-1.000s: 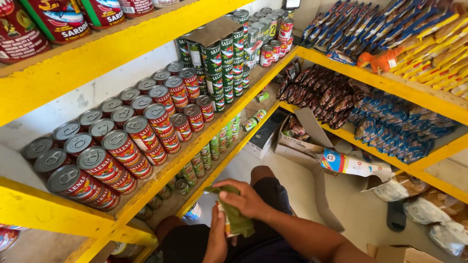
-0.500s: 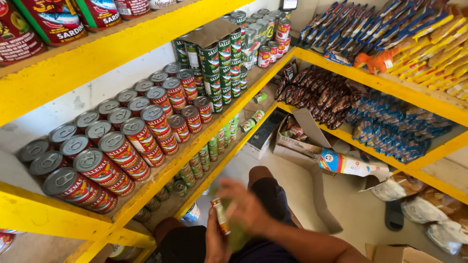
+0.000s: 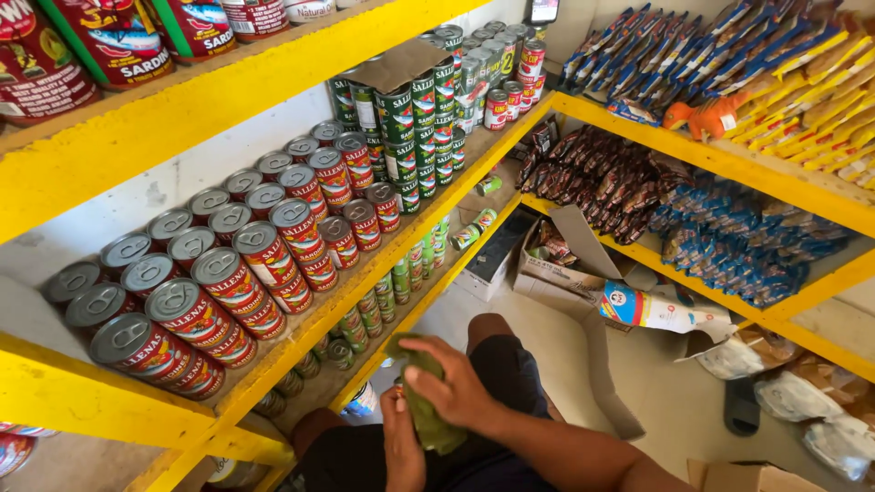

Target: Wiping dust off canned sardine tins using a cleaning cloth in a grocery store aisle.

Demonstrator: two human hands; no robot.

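The green cloth (image 3: 427, 410) is a dull olive rag, crumpled into a long upright bundle. It sits low in the view, over the person's lap and just in front of the bottom yellow shelf edge. Its top bunches up under the fingers (image 3: 428, 351) of the right hand (image 3: 456, 387), while its lower end hangs loose beside the left hand (image 3: 401, 446).

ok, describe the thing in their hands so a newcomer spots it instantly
Start at the yellow shelf stacked with red-labelled cans; look below its front edge. Both hands, left hand and right hand, grip a green cloth: the only soft, crumpled item there.
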